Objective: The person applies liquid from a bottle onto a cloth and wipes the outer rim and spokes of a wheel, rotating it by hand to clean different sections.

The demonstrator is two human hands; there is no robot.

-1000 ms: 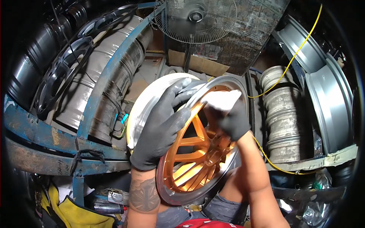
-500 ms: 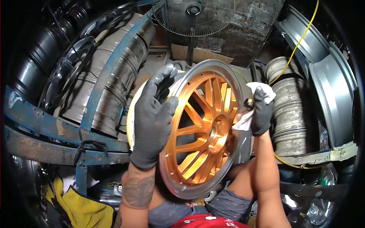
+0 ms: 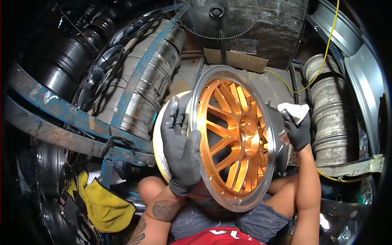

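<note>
A car wheel rim (image 3: 250, 138) with gold spokes and a bare metal lip stands tilted on edge in front of me. Against its left lip rests my left hand (image 3: 179, 147), in a black glove, fingers stretched upward and thumb near the lip. Right of the rim, apart from its face, my right hand (image 3: 299, 132) in a matching glove is closed around a white cloth (image 3: 295, 112). Part of the cloth bunches above the fingers. Behind my left hand shows a pale yellow round edge (image 3: 160, 141), mostly hidden.
Stacked bare rims (image 3: 328, 118) stand on the right, with more behind a blue metal frame (image 3: 132, 85) on the left. A standing fan (image 3: 216, 24) is at the back. A yellow cable (image 3: 326, 49) hangs on the right. A yellow cloth (image 3: 107, 206) lies lower left.
The rim has turned to face more rightward. My right hand with the cloth has moved away from the rim's right side. The whole view has shifted, too.
</note>
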